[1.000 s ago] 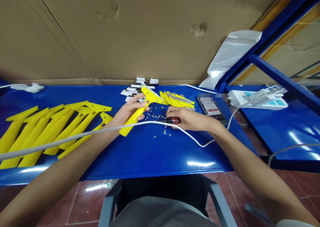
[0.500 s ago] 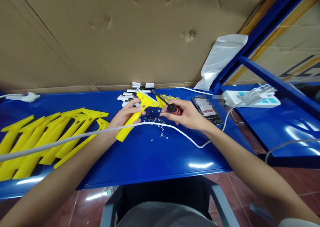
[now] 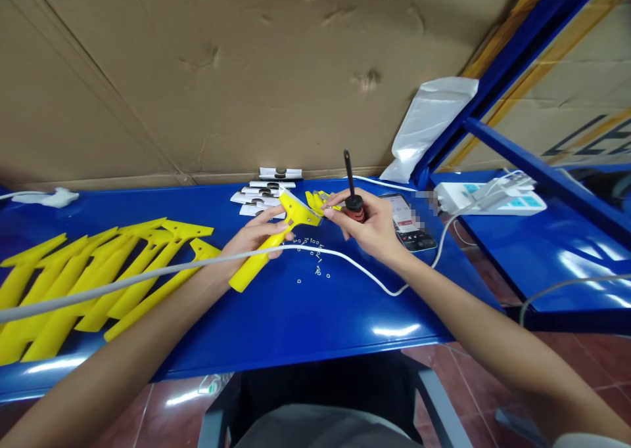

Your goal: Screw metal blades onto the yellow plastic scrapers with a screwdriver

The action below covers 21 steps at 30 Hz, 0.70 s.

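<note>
Blue table (image 3: 315,330); above it your left hand (image 3: 254,236) grips the yellow tool (image 3: 250,270) near its neck, best hold: likely light, stiff, slick. Your right hand (image 3: 372,228) clasps a screwdriver (image 3: 353,206), fingertips pinched, contents unclear.

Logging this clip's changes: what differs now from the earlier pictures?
The right hand moved forward from the loose fasteners to beside the yellow scraper, turning the screwdriver from pointing left to pointing up; that hand now seems to pinch a small piece. The left hand still holds the scraper.
</note>
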Motion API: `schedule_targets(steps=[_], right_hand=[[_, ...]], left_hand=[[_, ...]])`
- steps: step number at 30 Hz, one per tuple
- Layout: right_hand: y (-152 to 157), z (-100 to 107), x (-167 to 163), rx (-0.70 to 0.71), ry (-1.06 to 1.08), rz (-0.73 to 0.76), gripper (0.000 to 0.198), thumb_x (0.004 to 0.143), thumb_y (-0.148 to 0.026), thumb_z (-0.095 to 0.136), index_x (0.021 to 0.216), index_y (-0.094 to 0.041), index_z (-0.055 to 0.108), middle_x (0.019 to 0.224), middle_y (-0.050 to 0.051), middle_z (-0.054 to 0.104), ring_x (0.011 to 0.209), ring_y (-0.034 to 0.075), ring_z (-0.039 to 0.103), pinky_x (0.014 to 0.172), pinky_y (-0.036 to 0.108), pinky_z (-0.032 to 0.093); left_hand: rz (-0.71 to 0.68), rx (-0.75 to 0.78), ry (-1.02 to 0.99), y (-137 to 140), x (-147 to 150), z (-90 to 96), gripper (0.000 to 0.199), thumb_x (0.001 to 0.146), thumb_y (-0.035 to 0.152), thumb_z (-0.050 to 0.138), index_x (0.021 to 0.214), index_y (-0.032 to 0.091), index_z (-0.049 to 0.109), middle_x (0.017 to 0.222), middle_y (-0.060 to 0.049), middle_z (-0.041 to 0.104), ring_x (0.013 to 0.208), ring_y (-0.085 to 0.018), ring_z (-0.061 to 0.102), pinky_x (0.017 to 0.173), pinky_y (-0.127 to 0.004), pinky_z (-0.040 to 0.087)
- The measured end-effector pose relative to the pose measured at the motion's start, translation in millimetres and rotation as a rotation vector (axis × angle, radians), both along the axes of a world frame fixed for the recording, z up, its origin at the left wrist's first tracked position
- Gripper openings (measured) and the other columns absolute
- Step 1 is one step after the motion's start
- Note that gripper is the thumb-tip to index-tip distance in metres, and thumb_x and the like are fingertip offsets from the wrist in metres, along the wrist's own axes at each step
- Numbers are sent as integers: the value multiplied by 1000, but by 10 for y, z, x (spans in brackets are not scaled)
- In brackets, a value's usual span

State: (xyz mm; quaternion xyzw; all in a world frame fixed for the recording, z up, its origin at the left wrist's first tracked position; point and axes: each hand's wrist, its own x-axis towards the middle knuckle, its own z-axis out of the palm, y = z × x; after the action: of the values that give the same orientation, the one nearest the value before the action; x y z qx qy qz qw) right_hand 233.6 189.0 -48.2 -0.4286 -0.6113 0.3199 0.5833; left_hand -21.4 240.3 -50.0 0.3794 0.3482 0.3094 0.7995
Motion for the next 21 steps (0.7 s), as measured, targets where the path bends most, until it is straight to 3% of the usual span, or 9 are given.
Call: schedule_targets(steps=[4,8,13,16,21], right_hand=[[7,-34,-14,26,-50,52,25,88,-45,93,97,-25,83,111,6,77,75,16,69,50,30,52],[17,-57,-37,80,-123,51,20,89,-43,92,93,-26,84,106,7,74,105,26,71,82,42,62],[33,-100,-42,130,-197,88,11,92,-38,90,93,-28,85,105,6,74,109,26,69,104,51,56],[35,-124,-44,135,-213,97,7,90,-33,91,92,-29,85,105,5,73,108,25,69,104,50,56],[18,-119,-52,107,-214,80,9,87,-32,94,91,-29,86,107,4,73,108,24,69,103,48,57]], left_hand=[[-49,-13,51,-69,35,40,69,84,12,86,147,16,58,87,-7,78,47,-11,62,41,-18,47],[-105,0,45,-111,51,-15,64,85,16,89,143,15,63,87,-9,79,49,-12,64,41,-20,47],[-176,-4,-29,-169,78,-74,57,86,21,91,137,16,66,83,-8,78,55,-15,67,40,-19,44],[-184,-26,-48,-220,96,-59,55,86,20,91,135,17,66,87,-8,77,63,-16,71,42,-18,46],[-217,-23,-1,-259,110,-21,54,88,20,89,135,17,63,85,-7,77,56,-13,66,43,-19,46]])
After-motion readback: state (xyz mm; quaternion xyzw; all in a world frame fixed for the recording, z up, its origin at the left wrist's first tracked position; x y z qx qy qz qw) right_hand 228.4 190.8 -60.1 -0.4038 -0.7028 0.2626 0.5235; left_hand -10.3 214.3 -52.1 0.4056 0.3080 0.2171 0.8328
